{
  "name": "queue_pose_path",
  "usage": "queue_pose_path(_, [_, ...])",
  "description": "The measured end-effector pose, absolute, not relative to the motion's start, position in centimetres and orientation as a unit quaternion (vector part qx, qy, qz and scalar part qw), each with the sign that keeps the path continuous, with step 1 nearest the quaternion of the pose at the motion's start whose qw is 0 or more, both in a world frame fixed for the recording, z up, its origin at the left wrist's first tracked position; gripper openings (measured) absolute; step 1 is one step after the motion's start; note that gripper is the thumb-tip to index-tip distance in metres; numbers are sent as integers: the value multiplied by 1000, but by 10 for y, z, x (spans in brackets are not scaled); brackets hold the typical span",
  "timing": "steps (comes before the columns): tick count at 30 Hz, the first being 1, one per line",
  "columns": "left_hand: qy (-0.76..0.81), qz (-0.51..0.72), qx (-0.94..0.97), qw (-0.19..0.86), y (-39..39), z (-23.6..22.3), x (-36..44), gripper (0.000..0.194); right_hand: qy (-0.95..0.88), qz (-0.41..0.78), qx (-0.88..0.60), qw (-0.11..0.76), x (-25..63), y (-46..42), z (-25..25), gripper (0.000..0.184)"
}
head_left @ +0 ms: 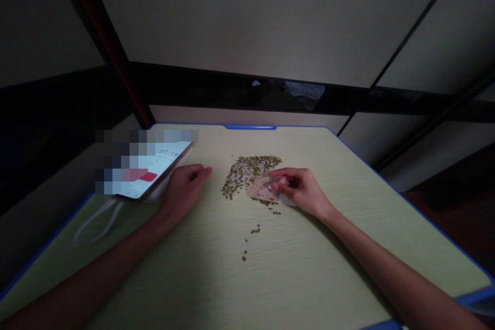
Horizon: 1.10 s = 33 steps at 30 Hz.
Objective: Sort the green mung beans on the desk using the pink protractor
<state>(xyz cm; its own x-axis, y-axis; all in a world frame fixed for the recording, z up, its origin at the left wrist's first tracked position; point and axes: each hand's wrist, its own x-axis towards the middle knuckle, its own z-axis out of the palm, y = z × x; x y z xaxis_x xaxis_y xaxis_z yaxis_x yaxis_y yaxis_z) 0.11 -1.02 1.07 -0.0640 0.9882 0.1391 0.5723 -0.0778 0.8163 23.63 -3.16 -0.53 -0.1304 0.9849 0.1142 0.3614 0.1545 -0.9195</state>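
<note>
My left hand rests on the table beside the phone, its fingers curled into a loose fist and nothing showing in it. A spread of green beans mixed with small white grains lies between my hands. My right hand pinches a flat clear plastic piece with pink print between thumb and fingers. This piece covers the near right side of the spread; its exact kind is hard to make out. Several loose beans trail from the spread toward me.
At the left a lit phone leans at a slant, a white cable looping below it. The pale table has a blue edge. Behind it stand light cabinet panels with a dark gap across them.
</note>
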Motion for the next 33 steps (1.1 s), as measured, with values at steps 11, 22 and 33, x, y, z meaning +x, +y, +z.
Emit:
queue_pose_path(11, [621, 388, 621, 282, -12, 13, 3, 32, -618, 370, -520, 458, 235, -26, -6, 28])
queue_pose_path(22, [613, 385, 630, 281, -10, 11, 2, 32, -595, 362, -513, 502, 237, -7, -13, 30])
queue_pose_path(33, [621, 381, 623, 285, -11, 11, 2, 32, -637, 369, -500, 456, 233, -14, -10, 30])
